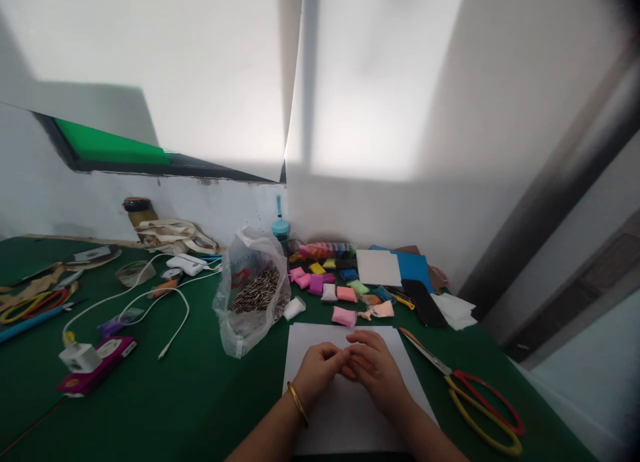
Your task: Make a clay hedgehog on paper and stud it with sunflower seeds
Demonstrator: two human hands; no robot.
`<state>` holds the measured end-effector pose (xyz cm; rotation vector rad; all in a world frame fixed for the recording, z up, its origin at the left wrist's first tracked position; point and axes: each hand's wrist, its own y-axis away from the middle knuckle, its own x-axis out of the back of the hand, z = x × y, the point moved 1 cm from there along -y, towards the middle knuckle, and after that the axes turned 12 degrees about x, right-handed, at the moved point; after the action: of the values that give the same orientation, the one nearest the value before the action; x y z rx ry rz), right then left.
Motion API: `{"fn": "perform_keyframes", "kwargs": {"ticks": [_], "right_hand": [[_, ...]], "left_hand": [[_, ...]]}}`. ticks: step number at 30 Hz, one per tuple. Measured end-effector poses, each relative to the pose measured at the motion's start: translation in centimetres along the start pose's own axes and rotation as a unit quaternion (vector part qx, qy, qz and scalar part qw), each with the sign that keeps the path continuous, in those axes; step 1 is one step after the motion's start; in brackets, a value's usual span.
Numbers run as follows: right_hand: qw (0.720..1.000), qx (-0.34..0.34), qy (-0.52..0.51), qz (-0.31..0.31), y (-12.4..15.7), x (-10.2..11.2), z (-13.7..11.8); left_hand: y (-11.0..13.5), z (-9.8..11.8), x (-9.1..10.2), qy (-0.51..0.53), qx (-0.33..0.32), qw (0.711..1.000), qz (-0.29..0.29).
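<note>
Over a white sheet of paper [345, 422], my left hand [316, 372] and my right hand [377, 375] come together at the fingertips. My left fingers are bent and closed, thumb against the right hand's fingers; a gold bangle [297, 403] circles that wrist. The right hand's fingers curl toward the left, with gaps between the upper ones. Whatever lies between the fingertips, if anything, is hidden. Just beyond the paper lie a pink packet [345, 317] and a torn-looking peach packet [384, 309], among several small coloured packets of what looks like modelling clay.
Large scissors [450, 372] lie right of the paper. A black phone [424, 303], white tissue [454, 311] and yellow cutter [404, 301] sit behind. Left stand a plastic bag [253, 295] of dark striped pieces, white cables [187, 309] and a purple power bank [97, 367] with a white plug.
</note>
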<state>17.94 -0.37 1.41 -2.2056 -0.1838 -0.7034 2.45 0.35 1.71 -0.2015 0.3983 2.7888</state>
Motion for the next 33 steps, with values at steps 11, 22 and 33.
{"fn": "perform_keyframes", "kwargs": {"ticks": [11, 22, 33], "right_hand": [[1.0, -0.003, 0.007, 0.007, -0.1, 0.1, -0.1], [1.0, 0.013, 0.003, 0.021, 0.0, 0.0, 0.1], [0.999, 0.02, 0.015, 0.028, 0.2, 0.1, 0.6]], "left_hand": [[-0.1, -0.5, 0.3, -0.013, 0.001, 1.0, -0.004], [-0.5, -0.9, 0.7, -0.057, -0.004, 0.998, 0.0], [-0.8, -0.9, 0.8, -0.054, -0.004, 0.997, 0.051]]}}
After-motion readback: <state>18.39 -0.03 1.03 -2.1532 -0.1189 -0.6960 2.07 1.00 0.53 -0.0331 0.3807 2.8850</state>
